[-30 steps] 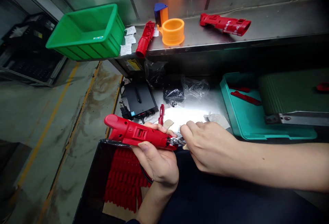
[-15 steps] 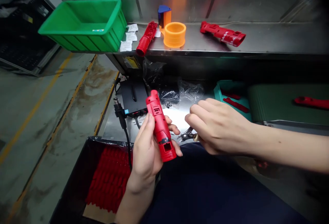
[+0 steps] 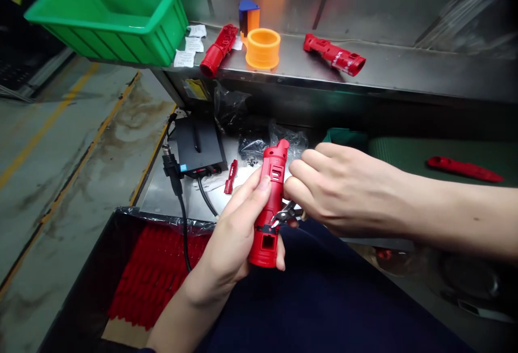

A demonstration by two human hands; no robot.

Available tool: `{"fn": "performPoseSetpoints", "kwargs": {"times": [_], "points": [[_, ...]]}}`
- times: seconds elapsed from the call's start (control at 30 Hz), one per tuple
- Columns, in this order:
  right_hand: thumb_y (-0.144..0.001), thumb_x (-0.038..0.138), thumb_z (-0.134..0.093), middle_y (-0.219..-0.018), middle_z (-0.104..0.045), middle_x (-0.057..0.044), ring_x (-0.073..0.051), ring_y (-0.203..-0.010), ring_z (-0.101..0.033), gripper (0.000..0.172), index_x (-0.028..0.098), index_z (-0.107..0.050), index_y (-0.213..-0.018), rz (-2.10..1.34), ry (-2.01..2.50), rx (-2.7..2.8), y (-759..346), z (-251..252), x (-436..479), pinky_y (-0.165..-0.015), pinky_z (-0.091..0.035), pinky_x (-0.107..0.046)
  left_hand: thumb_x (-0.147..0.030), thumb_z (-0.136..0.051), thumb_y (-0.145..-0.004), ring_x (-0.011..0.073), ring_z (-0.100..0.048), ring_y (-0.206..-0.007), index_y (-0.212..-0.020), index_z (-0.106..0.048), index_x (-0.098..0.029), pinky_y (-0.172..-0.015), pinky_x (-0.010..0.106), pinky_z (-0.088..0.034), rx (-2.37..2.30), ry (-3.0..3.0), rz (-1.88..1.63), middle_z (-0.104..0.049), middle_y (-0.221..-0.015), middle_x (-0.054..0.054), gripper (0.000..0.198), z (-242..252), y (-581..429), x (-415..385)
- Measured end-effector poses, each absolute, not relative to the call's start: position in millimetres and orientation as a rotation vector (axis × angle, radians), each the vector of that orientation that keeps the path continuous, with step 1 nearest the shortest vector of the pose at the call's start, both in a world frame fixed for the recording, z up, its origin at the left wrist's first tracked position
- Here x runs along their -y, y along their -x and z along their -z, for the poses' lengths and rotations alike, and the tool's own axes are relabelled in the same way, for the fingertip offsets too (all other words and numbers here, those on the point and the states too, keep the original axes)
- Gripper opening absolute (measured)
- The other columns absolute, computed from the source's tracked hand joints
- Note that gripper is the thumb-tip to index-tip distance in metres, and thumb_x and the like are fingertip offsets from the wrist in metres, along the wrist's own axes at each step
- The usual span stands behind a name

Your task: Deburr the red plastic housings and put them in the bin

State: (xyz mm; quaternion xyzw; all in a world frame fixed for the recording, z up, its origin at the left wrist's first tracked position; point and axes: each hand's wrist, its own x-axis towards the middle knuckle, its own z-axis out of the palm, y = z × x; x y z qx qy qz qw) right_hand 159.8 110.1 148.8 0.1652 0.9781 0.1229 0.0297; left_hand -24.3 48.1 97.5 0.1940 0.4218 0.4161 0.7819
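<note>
My left hand (image 3: 238, 229) is wrapped round a red plastic tool housing (image 3: 272, 194), which stands nearly upright with a small slot near its top and a square opening near its lower end. A thin black band crosses the housing above that opening. My right hand (image 3: 327, 185) is closed on the handles of small metal nippers (image 3: 285, 214). Their jaw tips meet the housing at the black band; whether they bite on anything is too small to tell. The handles are mostly hidden by my fingers.
On the metal shelf are a green bin (image 3: 162, 34), an orange ring holder (image 3: 263, 53) and red housings (image 3: 335, 56). Below lie a black box (image 3: 198, 145) with a cable, and plastic bags. A black crate (image 3: 76, 283) of red parts is at lower left, a green conveyor (image 3: 404, 153) at right.
The nippers have come up to the housing, their tips now at the black band. My left hand has shifted right with the housing, turning it more upright. The camera view has moved slightly.
</note>
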Motion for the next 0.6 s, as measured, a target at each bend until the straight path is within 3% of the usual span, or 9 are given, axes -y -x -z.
{"fn": "performPoseSetpoints", "kwargs": {"times": [0.27,0.47,0.6], "points": [[-0.099,0.008,-0.037,-0.077,-0.056,-0.007,-0.024,-0.062,-0.043,0.024,0.015,-0.060,-0.099,-0.362,-0.459,-2.962,-167.8,-154.3,-102.8,-0.062,-0.016,-0.038,-0.047,-0.072,-0.094,0.0142,-0.059,-0.030,-0.135,-0.069,-0.031,-0.023,0.021,-0.043,-0.910,-0.459,-0.909,-0.075,-0.084,0.006,0.044,-105.7,11.4,-44.3],[-0.100,0.011,-0.040,-0.079,-0.059,-0.009,-0.022,-0.063,-0.046,0.021,0.012,-0.061,-0.104,-0.337,-0.434,-2.888,-177.3,-160.6,-102.3,-0.061,-0.017,-0.037,-0.047,-0.070,-0.095,0.0161,-0.058,-0.029,-0.135,-0.069,-0.029,-0.022,0.022,-0.043,-0.890,-0.522,-0.885,-0.070,-0.072,0.003,0.045,-105.8,1.2,-44.1],[-0.101,0.013,-0.043,-0.073,-0.057,-0.007,-0.022,-0.059,-0.048,0.016,0.014,-0.059,-0.099,-0.456,-0.394,-2.843,-184.9,-161.3,-101.3,-0.058,-0.019,-0.036,-0.041,-0.062,-0.100,0.0146,-0.059,-0.031,-0.140,-0.063,-0.027,-0.028,0.021,-0.049,-0.946,-0.569,-0.808,-0.067,-0.066,-0.002,0.043,-113.3,-7.1,-47.0]]}}
